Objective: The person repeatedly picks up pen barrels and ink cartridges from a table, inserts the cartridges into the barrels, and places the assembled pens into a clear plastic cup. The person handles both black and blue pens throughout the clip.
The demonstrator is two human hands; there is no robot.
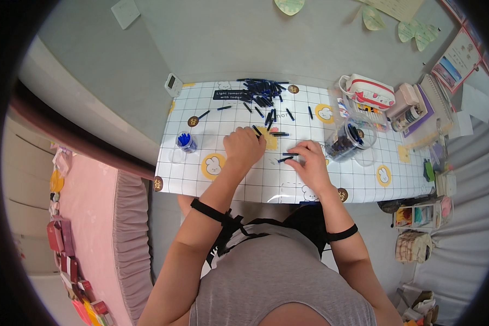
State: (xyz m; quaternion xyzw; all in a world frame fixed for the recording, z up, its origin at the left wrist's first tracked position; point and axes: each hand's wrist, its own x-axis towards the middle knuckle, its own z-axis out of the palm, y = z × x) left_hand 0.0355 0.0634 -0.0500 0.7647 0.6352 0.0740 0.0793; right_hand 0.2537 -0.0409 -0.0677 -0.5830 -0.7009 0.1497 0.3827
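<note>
Small dark blue tubes that look like ink cartridges lie in a heap (262, 89) at the far middle of the table, with several loose ones nearer to me. My left hand (243, 148) is closed, its fingertips on a dark cartridge (256, 130) just above a yellow patch of the tablecloth. To its right, my right hand (312, 164) pinches a cartridge (285, 159) between thumb and fingers; a second one shows right beside it. A small clear jar (186, 143) with bright blue pieces stands left of my hands. A larger clear jar (342, 145) with dark cartridges stands at the right.
The table wears a white grid cloth (244, 187) with rabbit prints. Back right are a red-and-white pencil case (369, 91), a clear organizer and notebooks (421, 111). A small white digital device (173, 85) is at the far left corner. A pink bed (92, 201) lies to the left.
</note>
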